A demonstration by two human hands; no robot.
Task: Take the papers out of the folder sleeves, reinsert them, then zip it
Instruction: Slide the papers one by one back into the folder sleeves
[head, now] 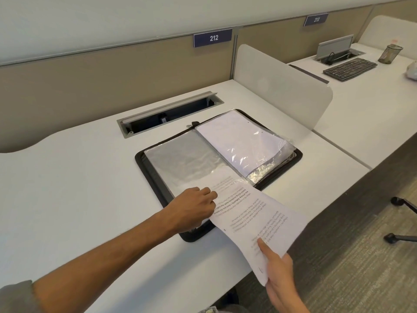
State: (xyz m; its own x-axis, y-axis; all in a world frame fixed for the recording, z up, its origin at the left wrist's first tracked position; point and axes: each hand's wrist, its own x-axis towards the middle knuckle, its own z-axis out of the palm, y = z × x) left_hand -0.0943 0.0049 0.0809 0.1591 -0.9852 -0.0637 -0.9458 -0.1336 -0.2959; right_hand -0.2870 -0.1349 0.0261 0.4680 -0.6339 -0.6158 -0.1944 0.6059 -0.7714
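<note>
Head: right hand (278, 283) pinches paper (255, 220); left hand (191, 207) curled on folder (158, 177) sleeve edge.

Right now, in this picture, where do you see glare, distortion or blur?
In the head view, glare lies on the clear plastic sleeves of the open folder, brightest at their crinkled near corner; the wide lens bends the desk edge and partition; the print on the paper that both the left hand and right hand hold is too soft to read.

I was looking at an open-plan office: numbered plates 212 (212, 37) and 213 (316, 19) on the partition beyond my hands, a keyboard (349, 68) far right, probably a chair base (402, 220) on carpet.
</note>
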